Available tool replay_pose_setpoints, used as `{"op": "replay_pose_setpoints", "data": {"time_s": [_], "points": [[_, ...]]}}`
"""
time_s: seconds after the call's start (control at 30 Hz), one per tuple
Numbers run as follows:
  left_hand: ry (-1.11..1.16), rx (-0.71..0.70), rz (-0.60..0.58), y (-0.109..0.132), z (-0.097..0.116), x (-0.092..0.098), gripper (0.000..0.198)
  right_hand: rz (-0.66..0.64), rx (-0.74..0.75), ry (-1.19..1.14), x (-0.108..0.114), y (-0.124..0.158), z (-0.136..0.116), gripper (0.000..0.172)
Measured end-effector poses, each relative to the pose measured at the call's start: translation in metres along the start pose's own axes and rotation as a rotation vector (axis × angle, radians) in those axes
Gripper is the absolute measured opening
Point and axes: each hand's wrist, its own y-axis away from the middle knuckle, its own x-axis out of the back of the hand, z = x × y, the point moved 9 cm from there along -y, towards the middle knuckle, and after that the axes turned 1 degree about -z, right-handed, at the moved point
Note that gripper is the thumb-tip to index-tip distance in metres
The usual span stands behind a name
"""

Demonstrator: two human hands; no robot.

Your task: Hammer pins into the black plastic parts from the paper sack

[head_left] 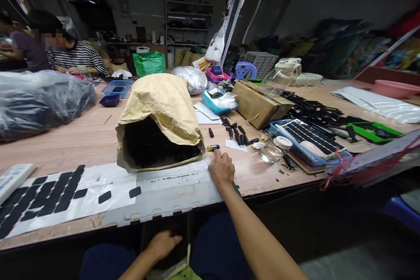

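My right hand (222, 168) rests at the table's front, at the right end of a grey plastic sheet (177, 188), its fingers curled. Just beyond its fingertips lies a short tool with a yellow and black body (213, 148); I cannot tell if they touch. A dark strip (236, 190) shows beside the wrist; what the fingers hold, if anything, is hidden. Below the table edge, over my lap, is my left hand (163, 244), in shadow, fingers partly stretched and nothing visible in them. A yellow woven sack (164, 100) lies with its mouth towards me, dark inside.
Black handle-like pieces (241, 133) are scattered beyond my right hand. Right of them stand a glass jar (272, 153), a blue basket (305, 157) and a cardboard box (259, 103). Black stickers on a white sheet (114, 179) lie left. Two people sit at the far left.
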Motion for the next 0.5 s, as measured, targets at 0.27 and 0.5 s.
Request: {"op": "replay_pose_setpoints", "data": {"time_s": [0.27, 0.5], "points": [[0.192, -0.418, -0.009, 0.054, 0.130, 0.104, 0.030, -0.007, -0.004, 0.004, 0.001, 0.001, -0.001, 0.039], [-0.281, 0.010, 0.878, -0.003, 0.104, 0.241, 0.029, -0.011, 0.002, 0.000, 0.000, 0.000, -0.002, 0.040]]}}
